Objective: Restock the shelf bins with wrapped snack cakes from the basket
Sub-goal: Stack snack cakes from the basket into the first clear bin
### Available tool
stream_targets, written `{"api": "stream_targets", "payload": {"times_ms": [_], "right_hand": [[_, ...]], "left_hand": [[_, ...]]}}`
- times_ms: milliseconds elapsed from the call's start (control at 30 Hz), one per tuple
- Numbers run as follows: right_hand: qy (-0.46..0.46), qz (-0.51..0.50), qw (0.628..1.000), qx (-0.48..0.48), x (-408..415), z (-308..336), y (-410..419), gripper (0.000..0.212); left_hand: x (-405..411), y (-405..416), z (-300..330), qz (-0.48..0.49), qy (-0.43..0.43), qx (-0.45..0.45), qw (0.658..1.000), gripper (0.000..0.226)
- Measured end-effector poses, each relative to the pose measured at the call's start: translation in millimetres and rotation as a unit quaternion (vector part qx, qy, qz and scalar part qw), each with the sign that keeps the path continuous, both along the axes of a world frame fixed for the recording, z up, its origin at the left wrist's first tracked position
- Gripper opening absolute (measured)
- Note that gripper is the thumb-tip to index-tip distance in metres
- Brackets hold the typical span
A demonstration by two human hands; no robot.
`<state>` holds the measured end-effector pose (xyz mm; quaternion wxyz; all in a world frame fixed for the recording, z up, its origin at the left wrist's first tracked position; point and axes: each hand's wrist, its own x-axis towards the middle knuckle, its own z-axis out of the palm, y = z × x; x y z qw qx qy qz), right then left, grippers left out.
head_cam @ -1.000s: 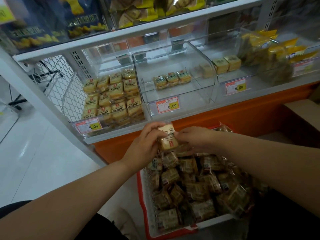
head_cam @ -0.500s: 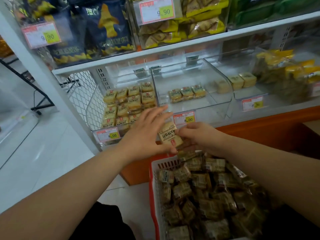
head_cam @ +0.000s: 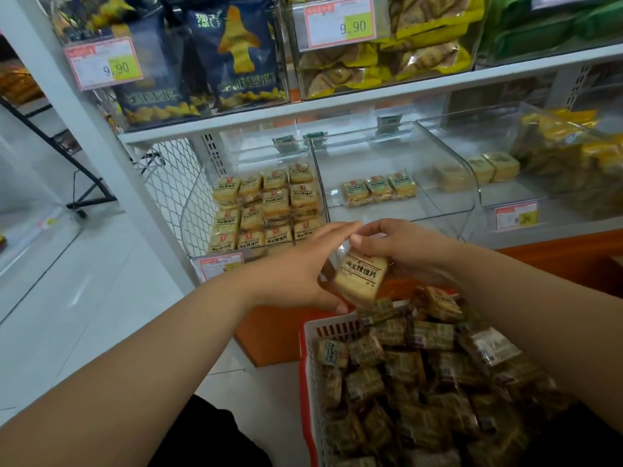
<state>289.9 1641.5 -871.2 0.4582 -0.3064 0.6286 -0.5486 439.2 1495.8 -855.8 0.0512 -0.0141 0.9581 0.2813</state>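
A wrapped beige snack cake with black lettering hangs above the basket's far edge. My left hand holds it from the left, thumb under it and fingers stretched over its top. My right hand pinches its upper edge with curled fingers. The red-rimmed basket below is heaped with several darker wrapped cakes. The clear left shelf bin holds several rows of matching cakes. The middle bin holds three green-labelled cakes in a row.
A third bin at the right holds pale square cakes and yellow packets. The upper shelf carries blue snack bags and yellow packs. Price tags line the shelf front. An orange base panel runs below. White floor lies to the left.
Both hands have lifted the beige cake slightly toward the shelf front. My left hand's spread fingers have closed together over it. The view has tilted upward.
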Motion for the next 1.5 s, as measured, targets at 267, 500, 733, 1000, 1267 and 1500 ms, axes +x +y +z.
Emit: {"api": "stream_targets", "payload": {"times_ms": [267, 500, 733, 1000, 1267, 1500], "right_hand": [[-0.043, -0.018, 0.995, -0.088, -2, 17, -24, 0.052], [0.207, -0.153, 0.964, -0.065, -10, 10, -43, 0.037], [0.195, -0.204, 0.957, -0.059, -18, -11, -57, 0.023], [0.181, -0.213, 0.959, -0.052, -19, -17, -57, 0.028], [0.2, -0.207, 0.956, -0.052, -15, -16, -57, 0.025], [0.225, -0.195, 0.954, -0.045, -9, -15, -54, 0.033]], "left_hand": [[1, -25, 30, 0.085, 0.065, 0.013, 0.994, 0.094], [0, -132, 34, 0.347, 0.117, -0.054, 0.929, 0.085], [-20, -178, -9, 0.379, -0.011, -0.117, 0.918, 0.087], [-39, -183, -30, 0.357, -0.047, -0.122, 0.925, 0.09], [-38, -179, -37, 0.323, -0.017, -0.055, 0.944, 0.087], [-41, -166, -43, 0.352, 0.004, -0.083, 0.932, 0.087]]}}
